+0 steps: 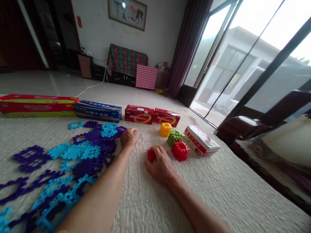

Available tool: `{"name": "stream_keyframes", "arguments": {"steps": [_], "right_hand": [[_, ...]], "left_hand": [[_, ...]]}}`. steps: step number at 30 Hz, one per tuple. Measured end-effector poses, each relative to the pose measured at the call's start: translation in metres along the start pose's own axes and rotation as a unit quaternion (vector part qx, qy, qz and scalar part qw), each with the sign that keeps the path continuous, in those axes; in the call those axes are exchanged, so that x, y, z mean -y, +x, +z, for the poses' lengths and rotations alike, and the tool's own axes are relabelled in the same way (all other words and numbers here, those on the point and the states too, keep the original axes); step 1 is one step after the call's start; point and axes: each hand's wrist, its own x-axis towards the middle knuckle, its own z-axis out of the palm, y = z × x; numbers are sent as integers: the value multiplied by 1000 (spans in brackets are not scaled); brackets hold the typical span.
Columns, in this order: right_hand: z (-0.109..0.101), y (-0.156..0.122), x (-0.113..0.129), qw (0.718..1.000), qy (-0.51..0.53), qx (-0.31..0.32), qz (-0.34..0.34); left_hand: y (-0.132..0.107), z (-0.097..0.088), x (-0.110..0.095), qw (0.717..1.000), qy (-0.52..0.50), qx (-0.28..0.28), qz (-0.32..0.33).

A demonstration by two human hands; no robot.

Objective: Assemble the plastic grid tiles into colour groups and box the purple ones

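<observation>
Cream quilted cover (pixel 218 191) spread over the whole work surface.

Right hand (pixel 162 165): lies on the cover at centre, fingers curled over and closed around a small red plastic block (pixel 151 155). Only the block's left side shows past the fingers. Wrist and forearm rest flat.

Left hand (pixel 129 137): farther off and a little left of the right hand, fingers tucked under in a loose fist, knuckles on the cover. Nothing shows in it. It touches the right edge of a heap of flat purple and blue toothed plastic tiles (pixel 80 155), which spreads left and near.

Just right of the held block: a red toothed plastic cube (pixel 180 150). Beyond it are a green toothed plastic cube (pixel 175 137) and a yellow toothed plastic cube (pixel 165 129), the three close in a short line. A white-and-red carton (pixel 201 141) lies to their right.

Along the far edge, a row of cartons: a long red one (pixel 36 105), a blue one (pixel 98 111) and two short red ones (pixel 139 114).

Handling, by judgement: the red block looks light, stiff and hollow, with notched edges that give fingertips purchase, and seems unlikely to slip or break. Best taken across two opposite faces, thumb against fingers. Joints may pop apart if squeezed at a corner.
</observation>
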Motion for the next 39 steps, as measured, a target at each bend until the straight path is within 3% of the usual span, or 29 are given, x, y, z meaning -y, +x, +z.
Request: {"name": "stream_keyframes", "arguments": {"steps": [14,20,25,29,32,35,39], "right_hand": [[-9,0,-8,1000,16,22,-12],[-13,0,-7,999,-18,30,28],[-12,1,-7,999,-40,24,18],[-17,0,-4,999,-36,-25,-3],[-36,1,-3,994,-34,-105,-8],[-64,0,-10,979,-65,-189,25],[-89,-3,-33,965,-103,-220,102]], "left_hand": [[0,0,0,1000,-1,3,-1],[0,0,0,1000,1,-2,7],[0,-1,0,1000,3,3,0],[0,-2,-1,1000,2,8,-7],[0,-2,-1,1000,5,14,-14],[0,-3,-2,1000,1,21,-12],[-1,-4,-3,1000,-8,22,-15]]}}
